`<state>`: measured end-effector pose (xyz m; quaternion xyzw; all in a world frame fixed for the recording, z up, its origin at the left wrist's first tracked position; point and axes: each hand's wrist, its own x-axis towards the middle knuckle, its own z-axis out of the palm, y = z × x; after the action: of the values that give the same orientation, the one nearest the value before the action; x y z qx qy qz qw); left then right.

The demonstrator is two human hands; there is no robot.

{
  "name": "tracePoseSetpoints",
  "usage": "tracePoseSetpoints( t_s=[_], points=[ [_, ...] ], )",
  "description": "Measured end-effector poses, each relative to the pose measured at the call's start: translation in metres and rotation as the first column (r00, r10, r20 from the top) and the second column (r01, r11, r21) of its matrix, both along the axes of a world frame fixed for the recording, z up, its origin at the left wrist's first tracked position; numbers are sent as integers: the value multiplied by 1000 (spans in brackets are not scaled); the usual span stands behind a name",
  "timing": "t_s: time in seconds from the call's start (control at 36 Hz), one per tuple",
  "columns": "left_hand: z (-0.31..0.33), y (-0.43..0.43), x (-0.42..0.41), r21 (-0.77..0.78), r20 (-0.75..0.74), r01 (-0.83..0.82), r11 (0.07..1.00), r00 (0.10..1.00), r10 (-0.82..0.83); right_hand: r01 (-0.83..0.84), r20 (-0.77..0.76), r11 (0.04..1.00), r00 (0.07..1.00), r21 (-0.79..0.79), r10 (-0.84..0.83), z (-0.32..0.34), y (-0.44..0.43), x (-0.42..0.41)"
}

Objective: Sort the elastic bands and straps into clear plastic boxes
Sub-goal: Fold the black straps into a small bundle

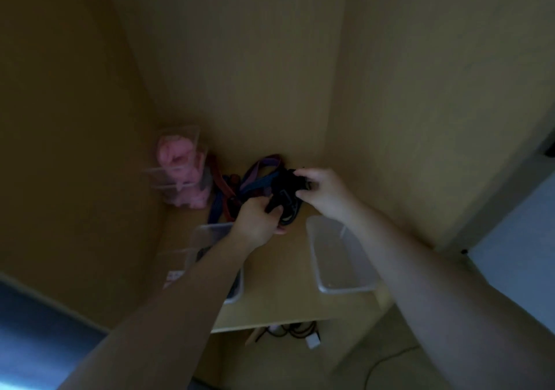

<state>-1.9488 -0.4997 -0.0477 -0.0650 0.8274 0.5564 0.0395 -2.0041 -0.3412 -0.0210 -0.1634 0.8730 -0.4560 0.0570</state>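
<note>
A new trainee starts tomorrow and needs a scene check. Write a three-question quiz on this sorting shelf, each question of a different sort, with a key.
1. Fill the gap: the pink bands sit in clear boxes at the back ___ of the shelf.
2. What do the left hand and right hand grip together?
A) black straps
B) a red strap
C) a box lid
3. True or false: the right-side clear box is packed with pink bands.

Key: 1 left; 2 A; 3 false, it looks empty.
</note>
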Motion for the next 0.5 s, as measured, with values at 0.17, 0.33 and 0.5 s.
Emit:
tracePoseSetpoints(
  t_s=[0.17,0.33,0.5],
  points=[
    [-16,-18,19,-17,-7,-102,995,995,102,136,27,943,988,305,-151,-22,9,20],
    [-26,-26,30,-17,4,-55,998,998,55,-66,246,774,962,629,-118,-42,3,50],
    [-33,-35,34,-17,14,-27,999,1000,27,16,304,783,917,621,-259,-57,-3,45]
  ],
)
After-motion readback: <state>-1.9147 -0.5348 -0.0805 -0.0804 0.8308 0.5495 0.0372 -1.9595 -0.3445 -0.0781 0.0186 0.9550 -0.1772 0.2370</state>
